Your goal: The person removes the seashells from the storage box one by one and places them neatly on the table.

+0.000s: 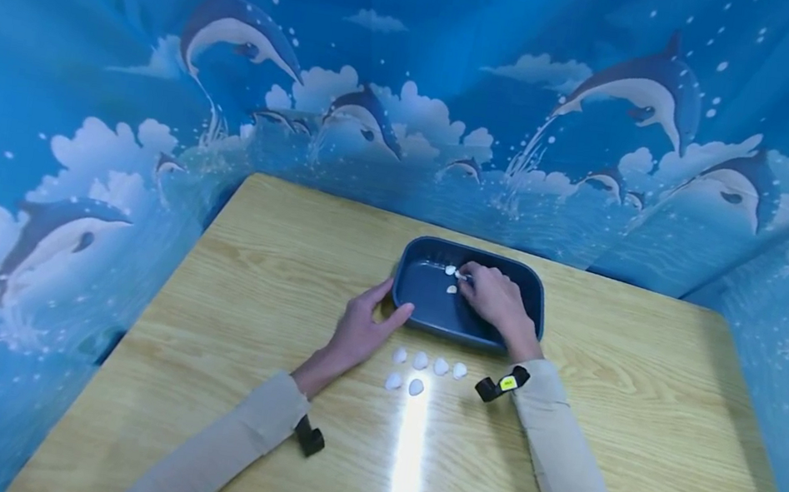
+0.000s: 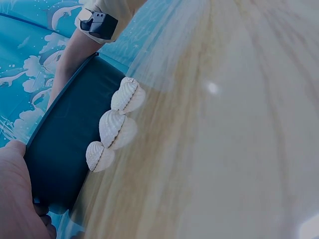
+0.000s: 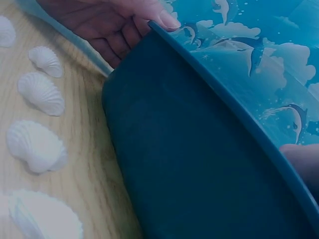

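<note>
A dark blue tray [image 1: 531, 295] sits on the wooden table [image 1: 271, 262]. My right hand [image 1: 467, 280] reaches into it and pinches a white shell [image 1: 451, 271] at its fingertips, just above the tray floor. Another shell [image 1: 452, 289] lies inside beside it. My left hand [image 1: 393, 313] holds the tray's near left corner, one finger [image 3: 167, 20] on the rim and the others curled against the outer wall [image 3: 199, 159]. Several white shells [image 1: 419, 360] lie in two rows in front of the tray, also seen as shells [image 2: 113, 128] and shells [image 3: 35, 144] in the wrist views.
A blue dolphin-print curtain [image 1: 80, 109] encloses the table at the back and both sides. Both forearms wear beige sleeves with black wrist bands [image 1: 502, 384]. A bright light glare [image 1: 409, 450] lies on the table near the front edge.
</note>
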The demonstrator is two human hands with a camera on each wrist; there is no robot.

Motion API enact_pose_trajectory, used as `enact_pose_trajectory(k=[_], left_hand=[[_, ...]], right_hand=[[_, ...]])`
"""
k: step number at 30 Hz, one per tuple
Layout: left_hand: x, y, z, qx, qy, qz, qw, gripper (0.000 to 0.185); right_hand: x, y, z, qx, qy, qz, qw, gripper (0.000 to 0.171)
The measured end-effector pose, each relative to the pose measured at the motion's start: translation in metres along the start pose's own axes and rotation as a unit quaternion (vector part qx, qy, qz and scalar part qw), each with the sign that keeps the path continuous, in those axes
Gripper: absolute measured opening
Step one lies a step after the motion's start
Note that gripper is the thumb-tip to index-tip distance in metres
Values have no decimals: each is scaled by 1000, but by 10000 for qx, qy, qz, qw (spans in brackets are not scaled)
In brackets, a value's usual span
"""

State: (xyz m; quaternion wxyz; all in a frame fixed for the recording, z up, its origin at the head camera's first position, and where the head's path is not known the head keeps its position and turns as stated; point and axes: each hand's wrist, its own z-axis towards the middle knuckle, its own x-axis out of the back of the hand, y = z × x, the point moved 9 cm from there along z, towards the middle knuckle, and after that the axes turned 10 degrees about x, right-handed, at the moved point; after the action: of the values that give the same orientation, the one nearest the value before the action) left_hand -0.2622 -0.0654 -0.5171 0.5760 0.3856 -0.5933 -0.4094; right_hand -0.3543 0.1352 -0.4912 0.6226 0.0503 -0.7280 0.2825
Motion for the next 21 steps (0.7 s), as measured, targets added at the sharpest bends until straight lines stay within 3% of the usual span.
enact_pose_trajectory(k=[12, 16, 21], left_hand=[[-1, 2, 2, -121, 35, -3, 9999, 72], [-1, 1, 2, -83, 45, -8, 10000, 70], [0, 0, 1, -41, 42, 15, 10000, 72]], right_hand=[[6, -2, -3, 59, -85, -44, 9999, 31], [2, 3, -5, -9, -321, 264, 9991, 32], [-3, 10, -7, -145, -544, 1038, 9930, 30]])
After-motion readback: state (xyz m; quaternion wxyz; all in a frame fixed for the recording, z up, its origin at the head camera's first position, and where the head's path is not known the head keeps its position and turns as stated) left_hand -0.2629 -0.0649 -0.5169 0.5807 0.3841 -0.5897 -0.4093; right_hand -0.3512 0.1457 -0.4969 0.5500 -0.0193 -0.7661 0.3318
